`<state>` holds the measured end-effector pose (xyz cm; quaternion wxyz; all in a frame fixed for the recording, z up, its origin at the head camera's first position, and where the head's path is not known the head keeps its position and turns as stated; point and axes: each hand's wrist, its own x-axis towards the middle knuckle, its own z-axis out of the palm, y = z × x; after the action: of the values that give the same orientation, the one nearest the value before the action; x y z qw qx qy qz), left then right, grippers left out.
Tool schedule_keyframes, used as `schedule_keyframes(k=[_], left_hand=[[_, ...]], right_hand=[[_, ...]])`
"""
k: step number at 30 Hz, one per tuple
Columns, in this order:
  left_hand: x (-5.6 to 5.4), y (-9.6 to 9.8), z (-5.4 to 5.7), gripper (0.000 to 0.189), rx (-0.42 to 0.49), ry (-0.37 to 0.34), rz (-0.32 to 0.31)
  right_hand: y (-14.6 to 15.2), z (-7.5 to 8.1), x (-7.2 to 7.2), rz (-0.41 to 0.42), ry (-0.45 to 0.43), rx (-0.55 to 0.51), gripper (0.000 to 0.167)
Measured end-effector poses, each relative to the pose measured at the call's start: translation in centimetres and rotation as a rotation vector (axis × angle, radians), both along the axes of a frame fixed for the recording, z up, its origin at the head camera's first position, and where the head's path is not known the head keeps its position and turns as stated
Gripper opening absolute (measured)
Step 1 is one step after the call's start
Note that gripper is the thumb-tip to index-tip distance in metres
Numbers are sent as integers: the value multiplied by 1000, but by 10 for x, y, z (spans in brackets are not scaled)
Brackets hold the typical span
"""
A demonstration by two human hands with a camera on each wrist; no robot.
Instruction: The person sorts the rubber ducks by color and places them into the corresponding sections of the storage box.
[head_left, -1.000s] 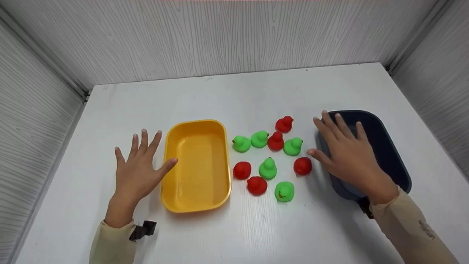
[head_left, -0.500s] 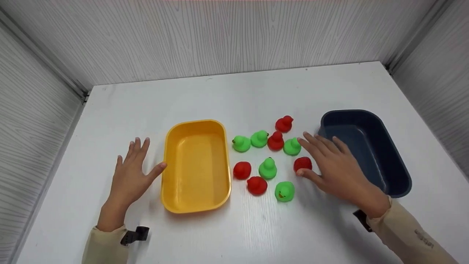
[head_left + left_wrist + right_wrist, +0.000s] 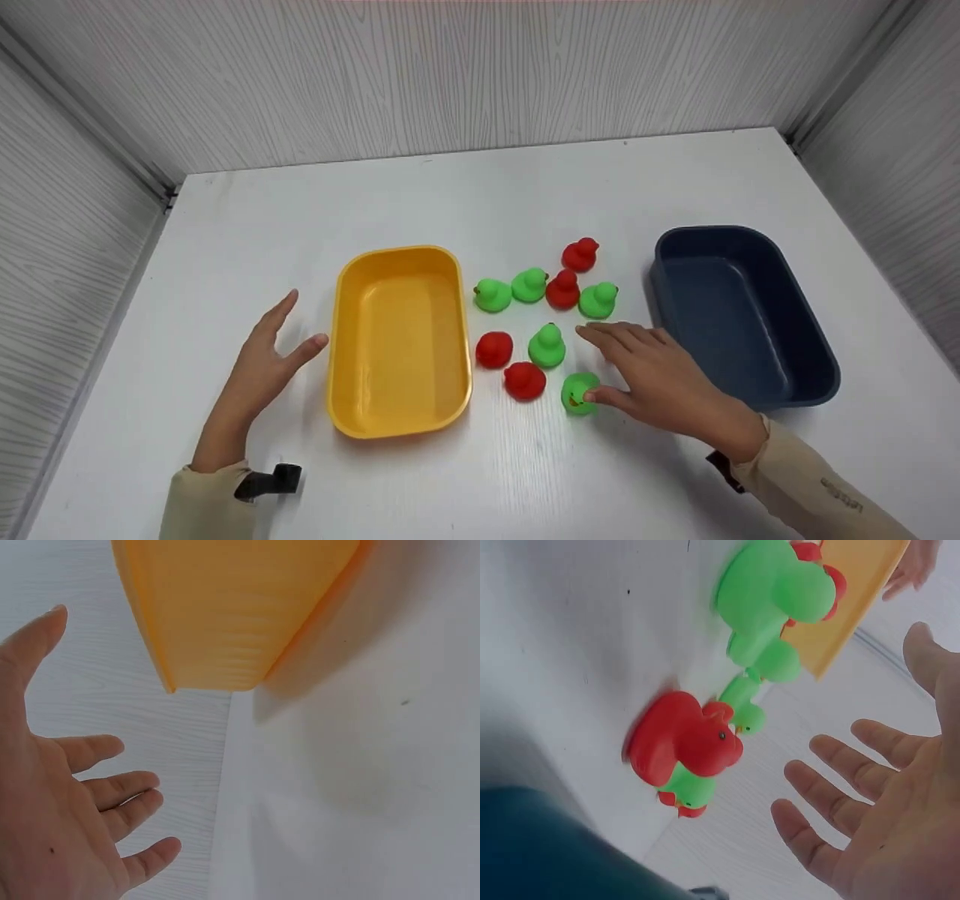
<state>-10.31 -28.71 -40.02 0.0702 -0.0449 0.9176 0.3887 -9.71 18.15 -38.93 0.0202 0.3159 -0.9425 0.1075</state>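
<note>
My left hand (image 3: 259, 364) hovers just left of the yellow tub (image 3: 401, 352), thumb apart from straight fingers and nothing held. Over the right side of the rubber ducks floats my right hand (image 3: 667, 379), its fingers stretched and thumb spread. Its thumb overlaps a green duck (image 3: 576, 391) in the head view; contact cannot be told. A red duck (image 3: 676, 739) stands large in the right wrist view, while in the head view the right hand hides it. Nearby are another green duck (image 3: 547, 348) and two red ducks, one nearer (image 3: 525, 382) and one farther left (image 3: 493, 350).
A navy tub (image 3: 739, 337) stands right of the ducks, beyond the right hand. Between the tubs, farther back, a row of green and red ducks (image 3: 562, 290) sits with one red duck (image 3: 580, 256) behind it. Wood-grain panels (image 3: 480, 75) border the white table.
My right hand has moved from over the navy tub leftward and nearer, down to the ducks. The left hand has drawn slightly left and turned, its fingers closing together. The ducks stay put.
</note>
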Motion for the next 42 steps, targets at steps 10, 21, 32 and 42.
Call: schedule_keyframes(k=[10, 21, 32, 42], left_hand=[[-2, -1, -7, 85, 86, -24, -45], [-4, 2, -10, 77, 25, -21, -80], [0, 3, -15, 74, 55, -62, -111], [-1, 5, -18, 71, 83, -42, -130]], right_hand=[[-11, -15, 2, -9, -160, 57, 71], [-14, -22, 2, -27, -258, 44, 49], [-18, -23, 3, -70, -323, 19, 34], [-19, -21, 1, -72, -341, -8, 31]])
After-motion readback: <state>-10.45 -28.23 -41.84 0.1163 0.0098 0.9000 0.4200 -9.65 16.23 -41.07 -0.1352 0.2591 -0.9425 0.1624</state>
